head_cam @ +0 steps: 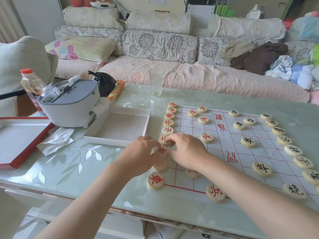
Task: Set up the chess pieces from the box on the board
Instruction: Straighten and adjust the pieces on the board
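A white board sheet (pixel 229 152) with red lines lies on the table. Round wooden pieces with red characters line its left edge, among them one at the near corner (pixel 155 180). Black-character pieces (pixel 248 141) fill the right side. My left hand (pixel 138 156) pinches a red piece (pixel 162 150) in the left column. My right hand (pixel 187 150) rests just beside it, fingertips on another red piece (pixel 168 143). The white box (pixel 119 126) stands left of the board with nothing inside.
A red-rimmed box lid (pixel 17 144) lies at the far left, with crumpled tissue (pixel 57 142) beside it. A grey appliance (pixel 69 107), a bottle (pixel 32 87) and a black bag (pixel 105 83) stand behind. A glass (pixel 156 82) stands at the table's far edge, before the sofa.
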Available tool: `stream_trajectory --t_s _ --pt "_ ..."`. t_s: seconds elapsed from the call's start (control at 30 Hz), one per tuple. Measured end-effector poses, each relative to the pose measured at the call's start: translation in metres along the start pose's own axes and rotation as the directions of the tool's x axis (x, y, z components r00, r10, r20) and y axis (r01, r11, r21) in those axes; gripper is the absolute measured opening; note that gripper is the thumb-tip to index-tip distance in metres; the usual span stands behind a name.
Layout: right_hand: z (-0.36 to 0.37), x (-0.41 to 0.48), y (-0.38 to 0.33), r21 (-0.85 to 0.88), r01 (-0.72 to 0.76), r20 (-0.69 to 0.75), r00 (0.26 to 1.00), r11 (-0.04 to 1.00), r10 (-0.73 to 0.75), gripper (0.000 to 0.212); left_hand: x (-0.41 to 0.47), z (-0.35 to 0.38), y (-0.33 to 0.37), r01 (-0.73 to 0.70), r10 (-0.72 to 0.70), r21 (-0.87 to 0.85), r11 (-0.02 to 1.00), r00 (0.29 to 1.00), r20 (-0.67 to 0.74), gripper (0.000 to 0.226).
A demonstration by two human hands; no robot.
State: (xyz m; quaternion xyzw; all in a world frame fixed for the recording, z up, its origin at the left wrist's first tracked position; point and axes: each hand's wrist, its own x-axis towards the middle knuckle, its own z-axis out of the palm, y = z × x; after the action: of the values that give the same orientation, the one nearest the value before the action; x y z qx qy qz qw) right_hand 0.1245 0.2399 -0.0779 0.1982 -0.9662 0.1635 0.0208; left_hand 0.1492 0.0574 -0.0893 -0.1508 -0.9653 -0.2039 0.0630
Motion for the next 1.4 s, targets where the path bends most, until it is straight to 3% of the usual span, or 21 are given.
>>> stream_trajectory --t_s 0.17,0.47,0.7,0.83,1.1,1.4 --pt "-0.006 0.022 0.014 0.008 -0.09 -0.059 0.994 0.996 0.09 0.024 0.023 -0.005 -0.002 -0.037 0.047 0.118 0.992 0.995 -0.09 0.029" --pt "0.004 0.028 0.021 0.065 -0.051 0.02 0.999 0.997 0.05 0.031 0.052 0.006 -0.01 -0.046 0.038 0.173 0.984 0.998 0.048 0.031" --pt "0.004 0.033 0.024 0.126 -0.061 0.016 0.998 0.99 0.059 0.029 0.054 0.005 -0.014 -0.019 0.016 0.165 0.986 1.0 0.018 0.029" --pt "-0.009 0.048 0.036 0.164 -0.115 -0.075 0.989 0.98 0.129 0.026 0.066 0.002 -0.012 0.02 -0.016 0.158 0.987 0.999 -0.029 0.033" --pt "0.003 0.064 0.051 0.114 -0.078 -0.016 0.997 0.99 0.081 0.033 0.089 0.015 -0.004 0.025 -0.045 0.228 0.973 0.996 0.082 0.038" --pt "0.009 0.07 0.054 0.18 -0.054 -0.039 0.997 0.982 0.062 0.022 0.097 0.014 -0.007 0.087 -0.104 0.219 0.972 0.992 0.067 0.037"
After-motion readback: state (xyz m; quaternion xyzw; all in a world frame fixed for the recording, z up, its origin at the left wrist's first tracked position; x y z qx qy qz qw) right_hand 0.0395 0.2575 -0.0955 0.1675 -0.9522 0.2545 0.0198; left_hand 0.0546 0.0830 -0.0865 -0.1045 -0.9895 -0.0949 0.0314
